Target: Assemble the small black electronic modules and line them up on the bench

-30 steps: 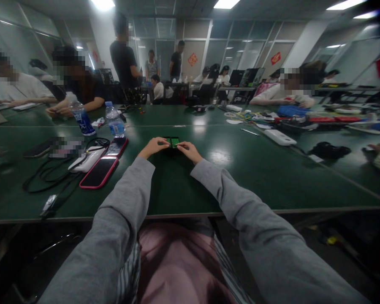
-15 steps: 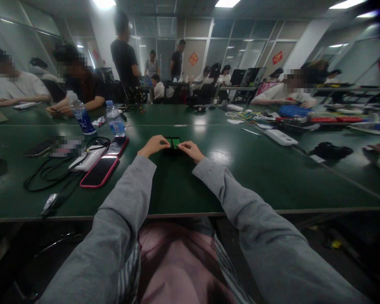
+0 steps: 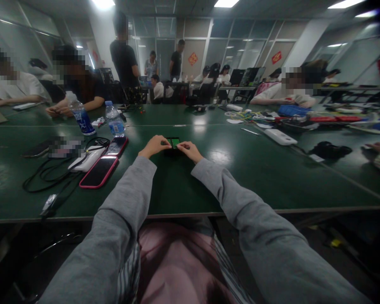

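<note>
Over the dark green table, a small black-framed piece with a bright green face (image 3: 175, 141) sits between my two hands. My left hand (image 3: 156, 145) is closed in a pinch, thumb and fingers meeting at the left edge of that piece. From the other side, my right hand (image 3: 190, 150) also pinches, its fingertips at the lower right of the green face. Anything smaller between the right fingertips is too tiny to make out. The lower part of the piece merges with its dark shadow, so I cannot tell whether it touches the table.
Left of my arms lie a pink-edged phone (image 3: 99, 172), another phone (image 3: 117, 146), a white power bank (image 3: 87, 159) and black cables. Two water bottles (image 3: 115, 120) stand behind them. Toward the right are a white device (image 3: 280, 137), a black cloth-like bundle (image 3: 331, 150) and tangled wires. Several people sit around.
My right hand has shifted very slightly left against the piece. My left hand keeps its pinch in nearly the same spot.
</note>
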`<state>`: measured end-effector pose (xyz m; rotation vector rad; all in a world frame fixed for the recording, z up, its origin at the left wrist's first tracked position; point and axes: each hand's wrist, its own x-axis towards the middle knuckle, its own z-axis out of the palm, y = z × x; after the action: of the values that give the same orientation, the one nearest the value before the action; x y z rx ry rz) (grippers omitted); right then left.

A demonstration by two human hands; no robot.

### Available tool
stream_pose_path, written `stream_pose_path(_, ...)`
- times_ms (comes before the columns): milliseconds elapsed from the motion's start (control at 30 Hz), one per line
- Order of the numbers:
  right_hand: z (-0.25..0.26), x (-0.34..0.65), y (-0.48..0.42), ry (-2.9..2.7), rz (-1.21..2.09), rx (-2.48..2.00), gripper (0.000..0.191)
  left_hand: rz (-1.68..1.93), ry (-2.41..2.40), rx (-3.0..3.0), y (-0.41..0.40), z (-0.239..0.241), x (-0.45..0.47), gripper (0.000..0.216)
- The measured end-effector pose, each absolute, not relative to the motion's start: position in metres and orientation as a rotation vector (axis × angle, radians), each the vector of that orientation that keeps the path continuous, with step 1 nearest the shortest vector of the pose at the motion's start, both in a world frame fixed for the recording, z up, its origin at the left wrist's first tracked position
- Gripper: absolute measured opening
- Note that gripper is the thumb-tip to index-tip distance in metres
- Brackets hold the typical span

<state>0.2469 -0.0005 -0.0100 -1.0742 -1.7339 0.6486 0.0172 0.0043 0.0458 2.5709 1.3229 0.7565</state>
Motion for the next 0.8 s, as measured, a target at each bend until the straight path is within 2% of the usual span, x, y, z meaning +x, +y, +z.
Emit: stream_pose_path(800,-0.0125,0.2522,0.0050,-1.743,0.714,-1.026,0.036,0.814,1.328,2.514,0.0004,0.0467,0.0173,0.020)
